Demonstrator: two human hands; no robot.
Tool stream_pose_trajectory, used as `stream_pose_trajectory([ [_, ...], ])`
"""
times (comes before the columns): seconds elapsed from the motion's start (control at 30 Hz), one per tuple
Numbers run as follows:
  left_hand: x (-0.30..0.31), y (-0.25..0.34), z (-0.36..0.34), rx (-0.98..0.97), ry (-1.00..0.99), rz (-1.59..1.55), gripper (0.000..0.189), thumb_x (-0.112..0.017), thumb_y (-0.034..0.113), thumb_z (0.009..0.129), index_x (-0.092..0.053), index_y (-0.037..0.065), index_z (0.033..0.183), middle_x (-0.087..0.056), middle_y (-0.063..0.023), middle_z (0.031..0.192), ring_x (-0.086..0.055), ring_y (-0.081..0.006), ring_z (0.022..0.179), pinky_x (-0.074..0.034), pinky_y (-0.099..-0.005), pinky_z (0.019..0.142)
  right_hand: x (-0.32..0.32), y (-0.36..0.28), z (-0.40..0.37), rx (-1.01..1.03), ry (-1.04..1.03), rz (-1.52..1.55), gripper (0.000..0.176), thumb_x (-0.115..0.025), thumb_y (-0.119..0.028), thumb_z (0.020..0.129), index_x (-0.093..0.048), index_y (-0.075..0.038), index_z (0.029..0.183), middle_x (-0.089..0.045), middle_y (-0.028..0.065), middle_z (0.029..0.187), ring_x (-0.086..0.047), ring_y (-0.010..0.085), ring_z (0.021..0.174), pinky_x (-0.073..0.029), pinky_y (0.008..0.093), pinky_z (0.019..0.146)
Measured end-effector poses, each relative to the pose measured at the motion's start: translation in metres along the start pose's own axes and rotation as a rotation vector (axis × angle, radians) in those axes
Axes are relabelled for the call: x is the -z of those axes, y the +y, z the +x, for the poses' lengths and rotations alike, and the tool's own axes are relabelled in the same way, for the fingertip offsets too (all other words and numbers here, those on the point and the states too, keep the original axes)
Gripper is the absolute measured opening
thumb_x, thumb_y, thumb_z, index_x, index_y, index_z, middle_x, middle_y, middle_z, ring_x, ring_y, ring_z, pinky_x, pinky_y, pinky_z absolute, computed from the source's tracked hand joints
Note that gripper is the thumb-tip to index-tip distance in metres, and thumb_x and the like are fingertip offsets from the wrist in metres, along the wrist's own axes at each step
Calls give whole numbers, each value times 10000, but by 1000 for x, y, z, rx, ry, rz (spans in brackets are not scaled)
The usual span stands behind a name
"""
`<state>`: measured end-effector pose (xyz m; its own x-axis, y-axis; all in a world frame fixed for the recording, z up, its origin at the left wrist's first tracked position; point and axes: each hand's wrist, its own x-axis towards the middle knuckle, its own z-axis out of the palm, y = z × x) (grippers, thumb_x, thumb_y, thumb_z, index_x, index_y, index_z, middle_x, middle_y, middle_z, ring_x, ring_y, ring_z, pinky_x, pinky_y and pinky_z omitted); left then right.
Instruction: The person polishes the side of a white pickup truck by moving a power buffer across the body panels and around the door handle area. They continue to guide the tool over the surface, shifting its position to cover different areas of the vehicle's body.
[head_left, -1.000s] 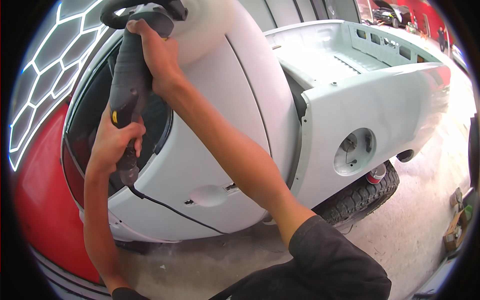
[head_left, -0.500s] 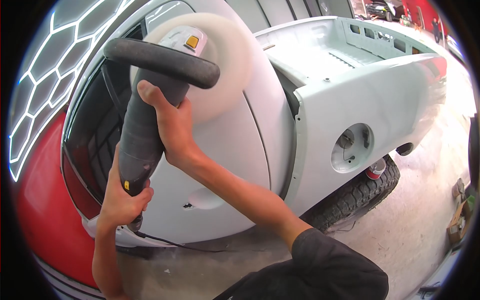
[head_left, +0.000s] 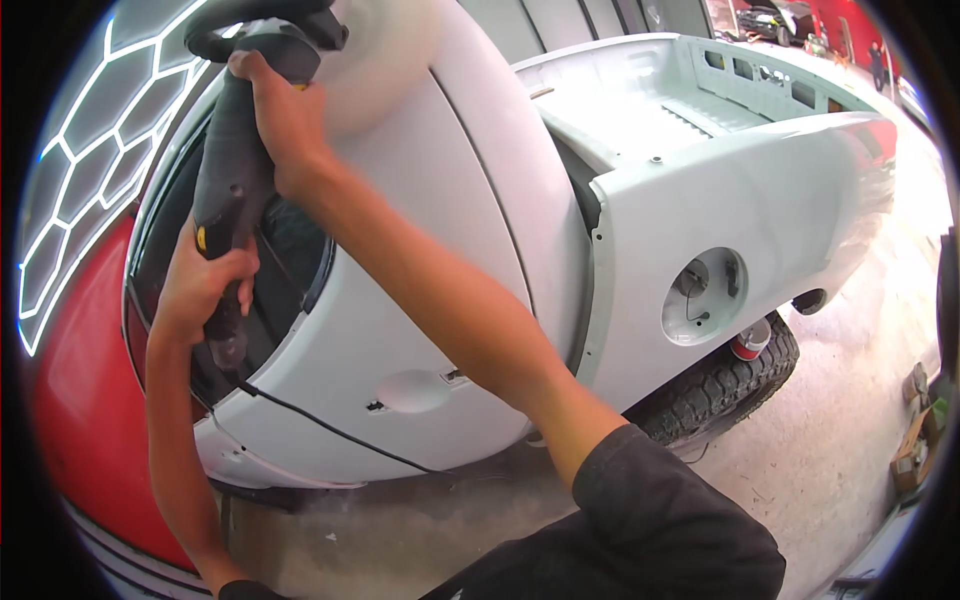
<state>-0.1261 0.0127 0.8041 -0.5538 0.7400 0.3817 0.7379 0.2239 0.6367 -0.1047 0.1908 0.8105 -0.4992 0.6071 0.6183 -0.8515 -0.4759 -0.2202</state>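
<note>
A dark grey car polisher [head_left: 228,160] is raised at the upper left, held in both hands. My right hand [head_left: 285,125] wraps its front body just below the black loop handle [head_left: 225,30]. Lower down, the fingers of my left hand [head_left: 203,285] close round the rear grip. A pale round pad [head_left: 385,75], smeared by motion, lies against the upper part of the white cab [head_left: 420,220]; the frame's top edge cuts it off. From the tool's rear end a black power cord [head_left: 320,425] trails across the white door.
The white truck bed [head_left: 740,190] extends rightward, above a knobby tyre [head_left: 715,390] with a small tub [head_left: 750,340] on it. A red panel [head_left: 90,400] stands at left beside dark window glass [head_left: 290,250]. Cardboard [head_left: 910,455] lies by the right edge.
Both hands have carried the polisher up and to the left, so its head now partly leaves the frame. More of the side window and door handle recess shows, and the cord hangs over the door.
</note>
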Motion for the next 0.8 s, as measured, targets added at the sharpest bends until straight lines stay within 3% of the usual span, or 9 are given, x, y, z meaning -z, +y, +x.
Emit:
stream_pose_trajectory([
  [0.1,-11,-12,-29,-22,-11,26,560,-665,-72,785,-474,11,1305,-604,-78,823,-589,-148,530,-501,-299,465,14,2,-41,-2,30,29,390,-782,-333,812,-650,-24,1009,-650,63,860,-653,165,726,-551,335,668],
  [0.13,-13,-17,-38,9,-38,49,798,-652,-98,785,-353,35,1513,-610,-80,838,-595,-139,552,-505,-291,475,20,1,-56,-3,41,35,406,-787,-341,817,-652,-23,1029,-656,63,875,-660,162,742,-555,335,681],
  [0.17,-18,-18,-49,40,-27,56,945,-648,-107,785,-231,58,1616,-615,-82,850,-590,-133,566,-506,-287,487,25,2,-70,5,42,64,388,-793,-325,824,-662,-25,1032,-665,54,889,-660,149,764,-551,326,702],
  [0.23,-20,-28,-63,55,-52,86,1023,-651,-110,780,-152,76,1653,-620,-84,860,-587,-130,582,-505,-281,496,33,4,-89,22,46,116,351,-803,-291,838,-683,-30,1039,-682,35,917,-660,123,807,-542,307,742],
  [0.37,-15,-15,-60,76,-12,81,998,-646,-125,767,-195,65,1637,-622,-86,863,-586,-133,583,-506,-282,496,26,1,-83,2,72,106,316,-794,-269,849,-689,-37,1037,-687,16,914,-658,113,795,-537,296,734],
  [0.4,-14,-11,-55,74,7,81,869,-640,-122,768,-314,39,1559,-618,-89,855,-589,-138,571,-503,-288,477,22,1,-75,17,58,105,340,-790,-289,839,-678,-35,1035,-674,23,903,-649,122,778,-535,306,724],
  [0.57,13,1,-10,0,-16,38,566,-661,-76,767,-470,3,1295,-613,-99,828,-586,-166,508,-487,-297,441,-3,2,-15,71,59,62,340,-763,-300,801,-647,-36,982,-617,22,838,-585,134,691,-508,328,666],
  [0.8,13,9,-16,42,10,76,599,-649,-64,768,-450,-1,1329,-613,-104,829,-587,-168,521,-497,-298,453,-8,4,-14,8,52,100,337,-760,-305,811,-646,-42,988,-614,23,838,-600,143,718,-515,336,690],
])
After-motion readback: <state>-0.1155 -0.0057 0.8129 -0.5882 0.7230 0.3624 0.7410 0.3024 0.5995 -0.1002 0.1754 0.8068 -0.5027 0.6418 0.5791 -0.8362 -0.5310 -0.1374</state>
